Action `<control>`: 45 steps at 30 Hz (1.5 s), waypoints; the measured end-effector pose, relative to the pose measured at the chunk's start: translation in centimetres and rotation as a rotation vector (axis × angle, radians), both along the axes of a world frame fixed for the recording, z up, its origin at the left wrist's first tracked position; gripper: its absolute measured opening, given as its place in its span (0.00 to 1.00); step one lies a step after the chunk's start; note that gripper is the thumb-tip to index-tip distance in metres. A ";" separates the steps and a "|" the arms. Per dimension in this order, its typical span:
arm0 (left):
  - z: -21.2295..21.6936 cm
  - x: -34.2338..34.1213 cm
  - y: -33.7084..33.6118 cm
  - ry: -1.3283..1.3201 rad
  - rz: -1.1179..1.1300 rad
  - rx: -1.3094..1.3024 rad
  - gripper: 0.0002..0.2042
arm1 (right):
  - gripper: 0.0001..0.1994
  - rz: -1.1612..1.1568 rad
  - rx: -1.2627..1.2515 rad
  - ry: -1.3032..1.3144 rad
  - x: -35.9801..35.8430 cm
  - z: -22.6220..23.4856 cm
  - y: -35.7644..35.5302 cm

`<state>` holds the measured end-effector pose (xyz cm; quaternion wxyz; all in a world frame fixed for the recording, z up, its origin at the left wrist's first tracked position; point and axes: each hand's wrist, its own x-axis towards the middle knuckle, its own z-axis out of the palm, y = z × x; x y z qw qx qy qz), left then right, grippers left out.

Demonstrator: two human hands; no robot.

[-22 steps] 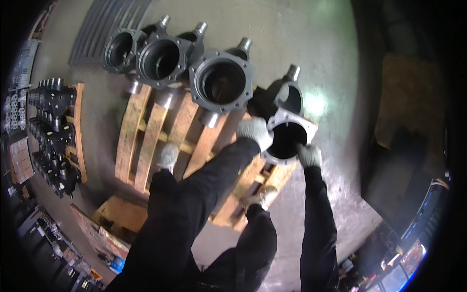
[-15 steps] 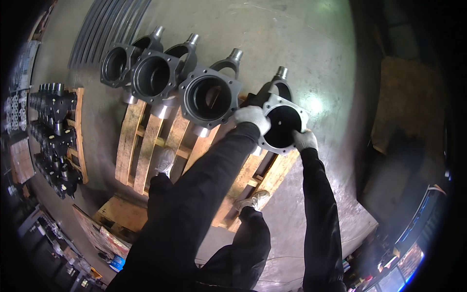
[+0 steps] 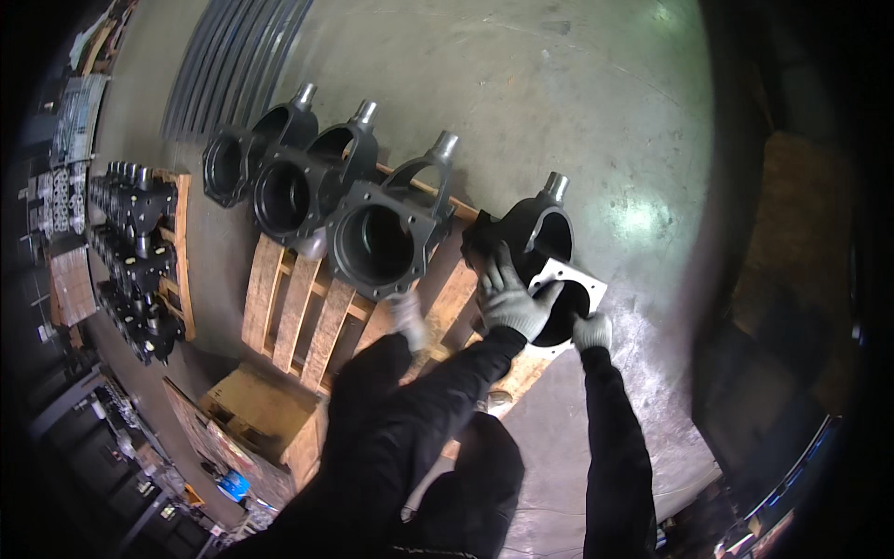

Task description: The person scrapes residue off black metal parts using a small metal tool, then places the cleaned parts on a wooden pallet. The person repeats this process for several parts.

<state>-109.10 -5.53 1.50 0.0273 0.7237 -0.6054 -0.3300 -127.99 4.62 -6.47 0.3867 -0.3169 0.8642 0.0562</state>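
Note:
A black metal housing [image 3: 510, 231] with a round bore, a pale square flange and a bright stub shaft stands at the right end of a wooden pallet [image 3: 328, 337]. My left hand [image 3: 515, 306], in a white glove, lies on its side just left of the flange, fingers spread. At the flange's right edge my gloved right hand [image 3: 593, 332] is closed round the rim, some fingers hidden in the bore. To the left is a row of similar housings, the nearest housing [image 3: 418, 211] separated from mine by a gap.
Long dark bars [image 3: 237, 65] lie on the floor beyond the row. At far left, another pallet [image 3: 182, 252] bears several dark metal parts. A wooden crate [image 3: 265, 401] sits lower left, near a blue object [image 3: 233, 484]. My feet are among the pallet slats.
My left hand has shifted from the flange's left edge to the housing's side, its fingers now spread. The right hand keeps its hold. My left foot has moved right, and the view has shifted.

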 end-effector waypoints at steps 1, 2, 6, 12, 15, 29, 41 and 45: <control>-1.6 0.1 -0.2 0.000 -0.009 -0.115 0.60 | 0.27 0.009 -0.108 0.010 0.4 0.2 0.9; -2.6 -0.1 0.3 -0.012 -0.019 -0.049 0.59 | 0.26 0.039 0.072 0.014 0.7 -0.4 0.2; -5.7 0.2 0.2 -0.001 0.082 -0.381 0.56 | 0.22 -0.152 0.045 -0.028 1.9 1.3 -2.0; -8.6 2.0 -1.9 -0.403 0.056 -0.127 0.74 | 0.28 0.080 -0.319 0.139 3.1 1.8 -5.6; -5.0 1.0 1.1 -0.575 0.097 -0.009 0.52 | 0.26 -0.063 -0.018 -0.152 2.6 1.6 -5.1; -1.1 8.0 -2.8 -0.051 -0.068 0.219 0.17 | 0.24 -0.278 -0.058 -0.303 5.7 4.3 -5.2; -1.7 14.4 0.0 0.136 0.205 0.179 0.13 | 0.20 -0.409 -0.057 -0.406 12.2 7.2 -5.5; -1.3 15.5 0.2 0.149 0.203 0.191 0.13 | 0.22 -0.448 -0.053 -0.410 12.4 5.2 -3.6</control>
